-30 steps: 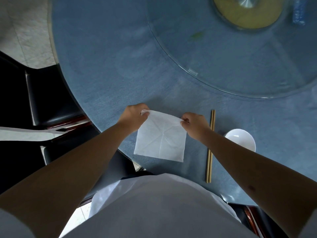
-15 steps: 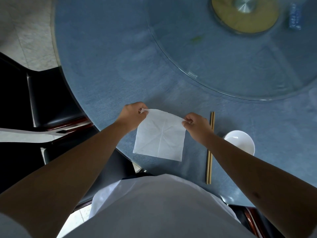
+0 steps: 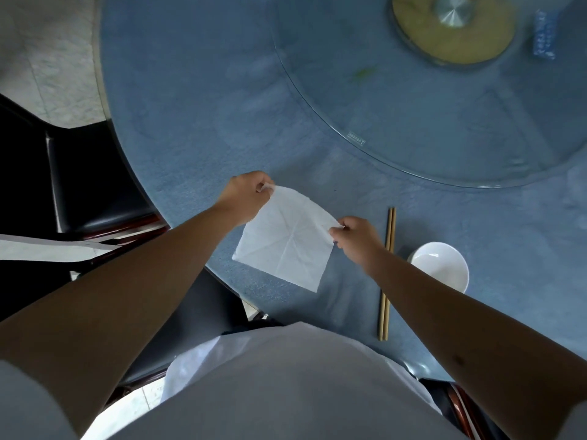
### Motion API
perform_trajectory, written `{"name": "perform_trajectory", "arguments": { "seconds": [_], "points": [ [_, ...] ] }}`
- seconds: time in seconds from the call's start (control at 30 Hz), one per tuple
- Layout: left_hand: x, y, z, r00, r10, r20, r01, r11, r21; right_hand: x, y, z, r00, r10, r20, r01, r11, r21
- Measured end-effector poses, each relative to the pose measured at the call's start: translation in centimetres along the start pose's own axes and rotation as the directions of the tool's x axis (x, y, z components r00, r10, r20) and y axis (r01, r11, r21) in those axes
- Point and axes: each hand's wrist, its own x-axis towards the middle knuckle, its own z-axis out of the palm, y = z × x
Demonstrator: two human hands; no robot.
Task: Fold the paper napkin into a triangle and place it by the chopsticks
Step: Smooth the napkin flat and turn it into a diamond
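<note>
Item: paper napkin (image 3: 286, 241), white, square, unfolded, creased in a star of old fold lines. Location: held above the near edge of the blue bench (image 3: 190, 122), just left of the chopsticks (image 3: 388, 268). Left hand (image 3: 246, 196) grip pinched on the far corner; right hand (image 3: 357, 238) grip pinched on the right corner. Handling, judged: very light, limp, tears easily; take by opposite corners, fold along the diagonal crease

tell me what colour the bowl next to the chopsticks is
White; the bowl shows best in the head view.
</note>
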Motion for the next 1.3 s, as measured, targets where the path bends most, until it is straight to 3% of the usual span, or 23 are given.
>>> {"name": "perform_trajectory", "arguments": {
  "seconds": [0.23, 0.4, 0.5, 0.63, 0.7, 0.77, 0.87, 0.93, 1.03, 1.3],
  "points": [
    [3.2, 4.0, 1.9, 0.990, 0.125, 0.070, -0.132, 0.987, 0.094, -1.3, 1.3, 0.3, 0.992, 0.130, -0.006, -0.127, 0.978, 0.163],
    [3.2, 4.2, 4.0, 0.979, 0.172, 0.107, -0.187, 0.971, 0.150, -1.2, 2.1, -0.4, 0.980, 0.183, -0.079, -0.176, 0.980, 0.089],
    [1.5, 2.9, 4.5, 0.977, 0.197, 0.076, -0.209, 0.957, 0.199, -1.2, 2.5, -0.8, 0.979, 0.065, -0.192, -0.080, 0.994, -0.070],
    [-2.6, 0.1, 5.2, 0.962, 0.271, 0.029, -0.257, 0.868, 0.424, -1.7, 2.4, -0.1, 0.928, -0.192, -0.319, 0.109, 0.960, -0.259],
    [-4.4, -1.0, 6.0, 0.969, 0.243, 0.049, -0.236, 0.845, 0.480, -1.6, 2.1, 0.5, 0.898, -0.350, -0.267, 0.207, 0.871, -0.446],
    [-5.6, -1.6, 7.1, 0.970, 0.219, 0.101, -0.238, 0.806, 0.541, -1.2, 1.7, 1.3, 0.886, -0.453, -0.104, 0.317, 0.753, -0.576],
    [-6.1, -2.3, 8.2, 0.955, 0.246, 0.167, -0.296, 0.743, 0.601, -0.4, 1.3, 2.6, 0.828, -0.542, 0.142, 0.486, 0.570, -0.663],
    [-6.0, -3.1, 8.2, 0.949, 0.250, 0.192, -0.315, 0.719, 0.620, 0.1, 1.5, 3.0, 0.796, -0.559, 0.232, 0.543, 0.491, -0.681],
    [-5.9, -4.3, 7.5, 0.951, 0.245, 0.188, -0.308, 0.703, 0.641, 0.6, 2.3, 3.0, 0.787, -0.568, 0.239, 0.544, 0.458, -0.703],
    [-6.7, -5.7, 6.5, 0.985, 0.134, 0.108, -0.172, 0.734, 0.657, 0.8, 4.0, 2.2, 0.880, -0.458, 0.128, 0.389, 0.539, -0.747]
  ]
}}
